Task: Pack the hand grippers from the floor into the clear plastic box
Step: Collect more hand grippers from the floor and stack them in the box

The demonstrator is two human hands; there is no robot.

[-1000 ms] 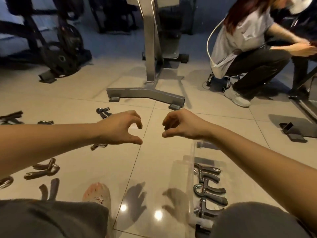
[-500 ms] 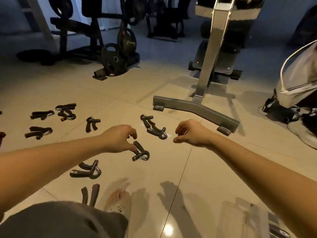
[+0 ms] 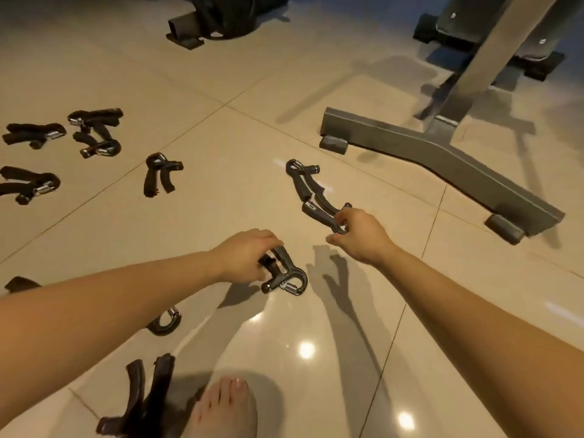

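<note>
Left hand grips a hand gripper by its handles, down at the floor. Right hand, at one o'clock, pinches a second gripper by its loop. They look light and stiff, and the handles hold surest. The clear plastic box isn't in sight.

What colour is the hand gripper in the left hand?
The hand gripper is black with a shiny silver spring, head view.

We seem to be in a gym or workout room. A grey steel machine frame with dark rubber feet stands on the glossy beige tiled floor. The dark metal footing of another exercise machine sits further back, and black spring-loaded hand grippers lie scattered across the tiles.
</note>
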